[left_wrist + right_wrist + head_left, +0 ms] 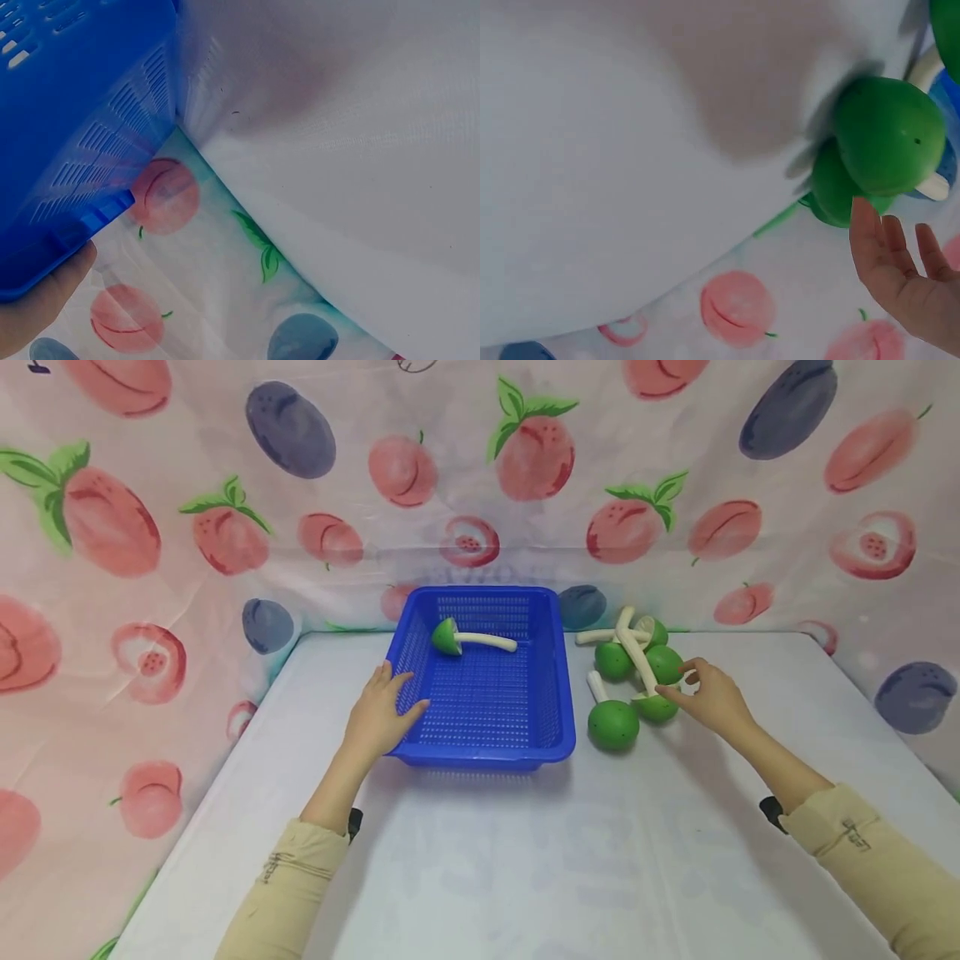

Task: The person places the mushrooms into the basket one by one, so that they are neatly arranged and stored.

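Note:
A blue plastic basket (480, 760) stands on the table, with one green-capped toy mushroom (447, 637) lying inside near its back. At the basket's left rim, my left hand (378, 714) holds the edge, thumb reaching over the inside. In the left wrist view, a finger lies along the outside of the rim (45, 259). To the right of the basket lie several more mushrooms (613, 725) with white stems, some overlapping. Beside the nearest of this pile is my right hand (716, 697), its fingers parted and nothing held. Whether its thumb touches a mushroom, I cannot tell.
A white cloth covers the table (495, 860). Behind it hangs a fruit-printed curtain (450, 468), close to the back of the basket and the mushroom pile.

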The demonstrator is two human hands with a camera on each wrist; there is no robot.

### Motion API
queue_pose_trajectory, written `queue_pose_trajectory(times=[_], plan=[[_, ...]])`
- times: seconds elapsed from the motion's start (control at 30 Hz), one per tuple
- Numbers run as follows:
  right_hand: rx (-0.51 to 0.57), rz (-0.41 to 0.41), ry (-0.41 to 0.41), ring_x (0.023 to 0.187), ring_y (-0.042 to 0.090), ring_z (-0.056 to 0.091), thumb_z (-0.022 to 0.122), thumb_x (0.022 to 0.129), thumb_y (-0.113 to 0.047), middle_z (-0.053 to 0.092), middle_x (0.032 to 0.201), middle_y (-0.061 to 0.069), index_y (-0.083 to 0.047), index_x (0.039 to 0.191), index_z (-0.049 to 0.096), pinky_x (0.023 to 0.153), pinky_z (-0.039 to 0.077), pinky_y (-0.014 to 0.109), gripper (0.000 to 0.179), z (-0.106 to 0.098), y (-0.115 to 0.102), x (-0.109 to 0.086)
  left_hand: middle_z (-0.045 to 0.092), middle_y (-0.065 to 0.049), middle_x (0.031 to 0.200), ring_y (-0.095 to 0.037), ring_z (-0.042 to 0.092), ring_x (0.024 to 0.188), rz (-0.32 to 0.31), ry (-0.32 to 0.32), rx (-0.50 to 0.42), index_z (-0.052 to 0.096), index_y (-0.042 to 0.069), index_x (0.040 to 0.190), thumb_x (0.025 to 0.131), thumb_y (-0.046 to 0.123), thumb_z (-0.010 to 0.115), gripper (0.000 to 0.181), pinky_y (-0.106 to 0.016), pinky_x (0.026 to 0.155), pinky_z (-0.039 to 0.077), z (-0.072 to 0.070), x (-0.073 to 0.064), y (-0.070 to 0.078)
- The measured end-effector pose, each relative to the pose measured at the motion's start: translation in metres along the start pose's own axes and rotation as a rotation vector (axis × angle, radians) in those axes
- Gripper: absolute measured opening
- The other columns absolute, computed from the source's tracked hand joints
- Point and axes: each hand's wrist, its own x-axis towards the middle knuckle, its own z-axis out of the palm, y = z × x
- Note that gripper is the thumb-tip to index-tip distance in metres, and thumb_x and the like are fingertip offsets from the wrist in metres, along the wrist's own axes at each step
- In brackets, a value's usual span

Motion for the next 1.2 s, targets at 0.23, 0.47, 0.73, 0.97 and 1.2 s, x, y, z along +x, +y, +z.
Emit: queue_pose_trajectory(times=[0.23,0.47,0.73,0.97,1.2], plan=[[0.061,0.096,-0.076,0.106,0.051,0.049,0.055,0.092,-0.042,0.048,0.118,0.041,0.017,0.129,0.034,0.083,0.045,0.056,0.072,0.01,0.02,-0.002,0.023,-0.029,0.151,-0.04,0.017,0.143,0.008,0.017,-0.013,0.044,0.003,0.139,0.091,0.04,0.057,0.062,-0.057,0.113,0.023,0.003,0.0,0.0],[0.212,0.241,-0.204,0.101,0.039,0.052,0.049,0.092,-0.05,0.042,0.125,0.036,0.015,0.139,0.018,0.07,0.049,0.029,0.087,0.016,0.03,-0.001,0.023,-0.028,0.151,-0.04,0.017,0.144,0.008,0.01,-0.019,0.044,0.003,0.139,0.091,0.041,0.056,0.062,-0.057,0.113,0.023,0.005,0.0,0.003],[0.506,0.434,-0.35,0.133,0.044,0.032,0.044,0.092,-0.056,0.017,0.146,0.039,0.011,0.145,-0.004,0.083,0.054,0.022,0.098,0.023,0.03,0.013,0.021,-0.028,0.152,-0.04,0.016,0.144,0.0,0.009,-0.013,0.042,0.003,0.14,0.092,0.042,0.055,0.063,-0.058,0.112,0.023,0.0,-0.002,0.002],[0.537,0.437,-0.462,0.126,0.032,0.031,0.044,0.091,-0.058,0.016,0.147,0.033,0.01,0.145,-0.011,0.089,0.043,0.025,0.103,0.031,0.033,0.022,0.021,-0.028,0.152,-0.041,0.016,0.144,-0.011,0.014,-0.007,0.042,0.003,0.14,0.092,0.042,0.055,0.063,-0.059,0.112,0.023,-0.001,-0.004,-0.003],[0.558,0.434,-0.506,0.127,0.033,0.027,0.043,0.091,-0.056,0.009,0.149,0.035,0.009,0.144,-0.016,0.091,0.039,0.029,0.103,0.027,0.037,0.021,0.021,-0.029,0.151,-0.041,0.016,0.143,0.016,0.021,-0.018,0.044,0.003,0.139,0.091,0.042,0.055,0.063,-0.058,0.113,0.022,0.002,-0.002,-0.001]])
